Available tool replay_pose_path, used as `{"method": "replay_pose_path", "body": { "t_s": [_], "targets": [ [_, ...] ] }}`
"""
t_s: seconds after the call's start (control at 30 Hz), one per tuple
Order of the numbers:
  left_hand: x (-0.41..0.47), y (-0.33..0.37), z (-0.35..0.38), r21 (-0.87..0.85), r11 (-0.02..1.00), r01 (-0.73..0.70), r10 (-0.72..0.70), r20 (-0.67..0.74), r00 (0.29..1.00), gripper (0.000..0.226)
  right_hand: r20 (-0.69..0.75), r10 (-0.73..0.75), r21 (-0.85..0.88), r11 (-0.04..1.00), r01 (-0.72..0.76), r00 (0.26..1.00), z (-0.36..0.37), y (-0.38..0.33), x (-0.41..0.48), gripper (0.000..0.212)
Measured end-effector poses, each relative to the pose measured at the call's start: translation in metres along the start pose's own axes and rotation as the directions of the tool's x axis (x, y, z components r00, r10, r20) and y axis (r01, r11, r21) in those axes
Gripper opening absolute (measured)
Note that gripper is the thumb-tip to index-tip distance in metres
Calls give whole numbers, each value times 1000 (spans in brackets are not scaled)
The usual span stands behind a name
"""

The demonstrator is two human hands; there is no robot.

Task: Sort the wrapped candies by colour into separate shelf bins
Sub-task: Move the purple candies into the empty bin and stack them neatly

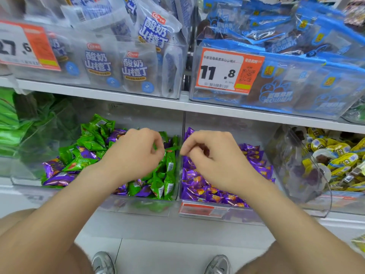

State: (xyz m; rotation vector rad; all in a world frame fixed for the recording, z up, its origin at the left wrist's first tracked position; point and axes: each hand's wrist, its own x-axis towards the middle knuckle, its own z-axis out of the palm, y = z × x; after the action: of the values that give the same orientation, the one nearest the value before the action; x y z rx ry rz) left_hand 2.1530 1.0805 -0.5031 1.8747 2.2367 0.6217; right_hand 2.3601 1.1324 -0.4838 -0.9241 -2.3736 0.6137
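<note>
the left hand (136, 153) hangs over the left bin (138, 207) with its back to the camera. its fingers are curled under and the thumb tip meets the forefinger. the palm side is hidden, so i cannot tell whether it pinches a candy or nothing. the right hand (214, 158) is curled the same way over the right bin (199, 211), just across the clear divider (180, 165). something dark shows under its bent fingers, but it is too shadowed to say if the hand grips it. the two hands are near each other and not touching.

below the left hand lie green candies (167, 175) mixed with purple candies (59, 178), all in shiny crimped wrappers with small barcodes. the forearm covers the middle of that heap. the right bin holds only purple ones (207, 192), with an orange picture on each wrapper that is too blurred to make out.

further right, an open clear flap (296, 165) stands in front of yellow packets (335, 161). at the far left, green bags (9, 123) are cut off by the frame edge. on the shelf above sit white bags (134, 68), blue bags (296, 86) and a price tag (223, 70) reading 11.8. at the bottom edge, two grey shoes (102, 264) are half cut off.
</note>
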Motion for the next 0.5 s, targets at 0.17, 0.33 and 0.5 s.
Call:
{"method": "replay_pose_path", "body": {
  "t_s": [0.17,0.33,0.5],
  "targets": [
    [-13,-46,-21,227,969,98,-162,282,946,9,345,-238,-169,936,309,908,47,-31,22,30],
    [-14,-85,-18,334,941,54,-216,470,856,52,607,-151,-307,861,405,780,91,-30,49,33],
    [-15,-92,-13,301,953,19,-162,457,875,55,716,-83,-293,865,407,693,117,-28,62,36]
  ]
}}
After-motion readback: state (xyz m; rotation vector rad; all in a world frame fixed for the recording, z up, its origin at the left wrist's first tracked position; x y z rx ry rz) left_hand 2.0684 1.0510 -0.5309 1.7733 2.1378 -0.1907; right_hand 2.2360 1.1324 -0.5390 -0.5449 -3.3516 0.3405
